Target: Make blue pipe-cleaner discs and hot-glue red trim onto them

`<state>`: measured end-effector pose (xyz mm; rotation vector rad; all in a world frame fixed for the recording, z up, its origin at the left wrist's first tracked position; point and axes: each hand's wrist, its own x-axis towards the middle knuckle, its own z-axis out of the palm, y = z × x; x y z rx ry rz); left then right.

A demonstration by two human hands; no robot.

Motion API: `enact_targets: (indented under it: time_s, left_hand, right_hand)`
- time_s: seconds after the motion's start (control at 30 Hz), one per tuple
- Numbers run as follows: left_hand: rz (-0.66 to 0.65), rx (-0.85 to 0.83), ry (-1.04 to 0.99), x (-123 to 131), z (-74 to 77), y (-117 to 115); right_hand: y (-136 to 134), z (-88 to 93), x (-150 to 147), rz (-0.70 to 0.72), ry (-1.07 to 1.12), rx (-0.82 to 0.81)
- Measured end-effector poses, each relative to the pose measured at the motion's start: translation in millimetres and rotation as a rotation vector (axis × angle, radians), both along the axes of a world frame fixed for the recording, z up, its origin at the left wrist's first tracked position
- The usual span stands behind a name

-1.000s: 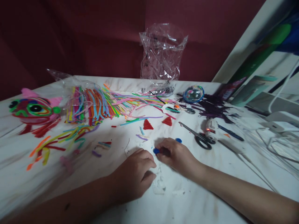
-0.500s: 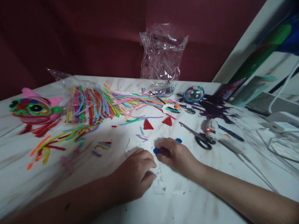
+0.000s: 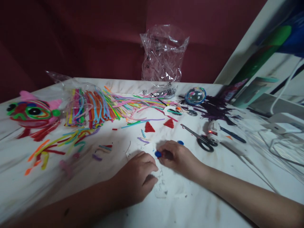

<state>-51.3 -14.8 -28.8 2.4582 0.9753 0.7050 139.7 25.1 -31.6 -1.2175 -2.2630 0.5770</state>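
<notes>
Between the thumb and fingers of my right hand (image 3: 174, 155) is a small round blue piece (image 3: 158, 154), held low over the table. Just left of it, my left hand (image 3: 140, 175) rests near the tabletop with thumb and fingers apart and nothing between them. A second blue disc (image 3: 180, 142) lies behind my right hand. Two red ridged triangles (image 3: 149, 127) lie farther back. Below the hands is a clear sheet (image 3: 161, 188) with faint marks.
Scissors (image 3: 201, 139), a glue gun (image 3: 214, 129) and cables (image 3: 280, 145) lie to the right. A colourful fish-like figure (image 3: 34, 114), bundled fuzzy sticks (image 3: 97, 106) and loose pieces are on the left. A clear ball (image 3: 195, 96) and plastic bag (image 3: 163, 57) are behind.
The whole view has shifted slightly. Both hands keep nearly the same pose, and the blue piece is still in my right fingers.
</notes>
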Motion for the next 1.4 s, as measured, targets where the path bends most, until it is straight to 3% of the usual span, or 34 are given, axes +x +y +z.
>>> enact_targets:
  time_s: [0.23,0.57,1.0,1.17,1.4]
  left_hand:
    - [-0.007,-0.006,-0.004,-1.6,-0.3,-0.4]
    - [-0.013,0.002,0.006,-1.0,0.9,-0.4]
    - [-0.004,0.006,0.007,-0.2,-2.6,-0.2]
    - [-0.004,0.083,-0.015,0.9,-2.6,0.3]
    - [-0.023,0.149,0.142,2.7,2.9,-2.8]
  right_hand:
    - [4.4,2.2,12.6,0.036,0.197,-0.249]
    - [-2.1,2.9,2.2,0.010,0.007,-0.009]
    - [-3.7,3.2,-5.3,-0.075,-0.043,0.002]
    - [-3.2,2.1,-5.1,-0.081,-0.062,0.012]
    - [-1.8,0.0,-4.0,-0.054,-0.065,0.026]
